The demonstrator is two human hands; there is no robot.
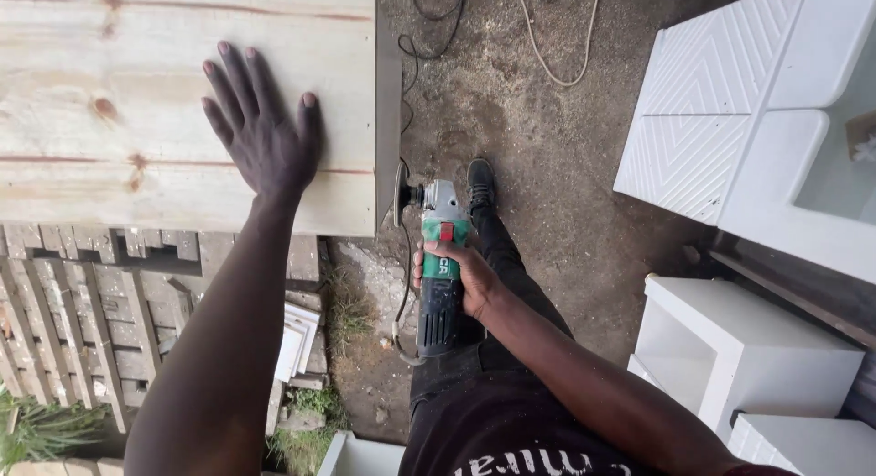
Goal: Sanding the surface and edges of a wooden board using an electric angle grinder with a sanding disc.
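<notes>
My left hand lies flat, fingers spread, on top of a pale knotty wooden panel at the upper left. My right hand grips the body of a green, black and silver angle grinder. The grinder's disc sits against the panel's grey right edge. Its cord loops down beside the tool. Below are my dark trousers and a black shoe.
White furniture pieces stand at the right: patterned panels and boxy units. A cable trails over the dusty dirt ground. Stacked wooden slats and small white offcuts lie under the panel, with grass at the lower left.
</notes>
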